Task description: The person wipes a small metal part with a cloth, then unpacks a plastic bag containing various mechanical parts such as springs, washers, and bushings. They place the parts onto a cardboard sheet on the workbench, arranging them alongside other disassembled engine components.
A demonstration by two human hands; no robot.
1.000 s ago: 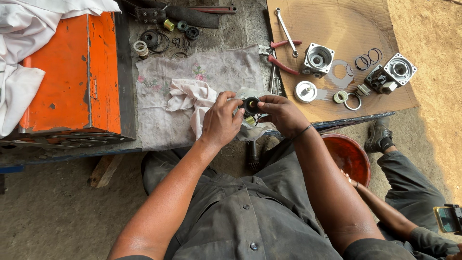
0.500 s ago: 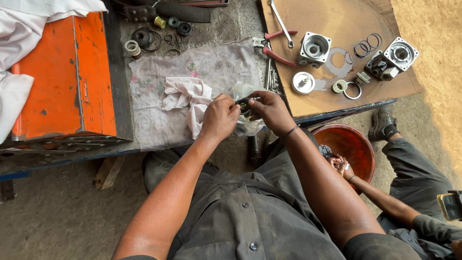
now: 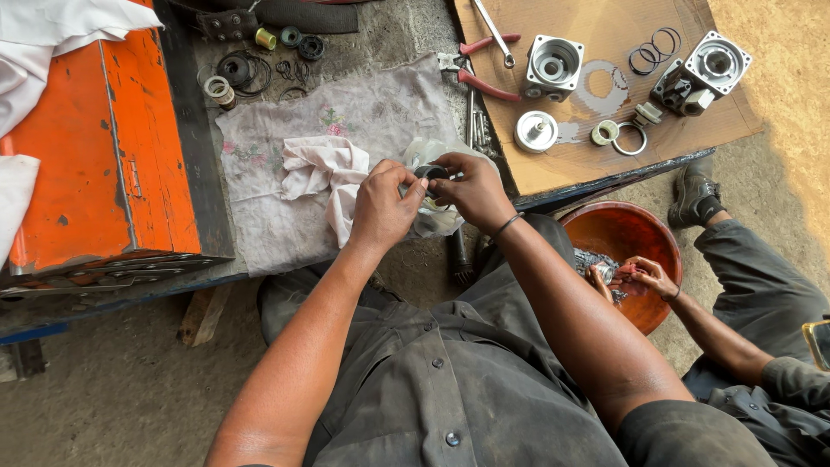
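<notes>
Both hands meet just in front of the stained pale floral cloth (image 3: 294, 173), at its near right corner. Left hand (image 3: 382, 210): grip closed, fingertips pinched on the left edge of the small dark round ring-shaped part (image 3: 430, 172). Right hand (image 3: 471, 190): grip closed too, fingers curled over the part's right side and top, a dark band on the wrist. The part sits between the two sets of fingertips, held above the cloth's edge; only a sliver of its dark rim shows, the rest covered by fingers, so its exact shape is hard to make out. Something pale and translucent bunches under the hands, unclear what.

Right of the cloth and nearer: round reddish-brown bowl (image 3: 622, 238) on the floor, another person's two hands (image 3: 635, 277) inside it over small metal pieces, too small to tell.

On the cloth, touching the left hand: crumpled white rag (image 3: 324, 169). Left of the cloth: orange metal box (image 3: 95, 147), its left side cut off by the frame.

Right of the cloth, farther: brown cardboard sheet (image 3: 605, 86) on the tabletop, carrying two square grey metal housings (image 3: 553, 62), a round silver disc (image 3: 536, 131), loose rings and red-handled pliers (image 3: 484, 73).

Beyond the cloth: black rubber rings and small seals (image 3: 251, 69), partly blurred.
</notes>
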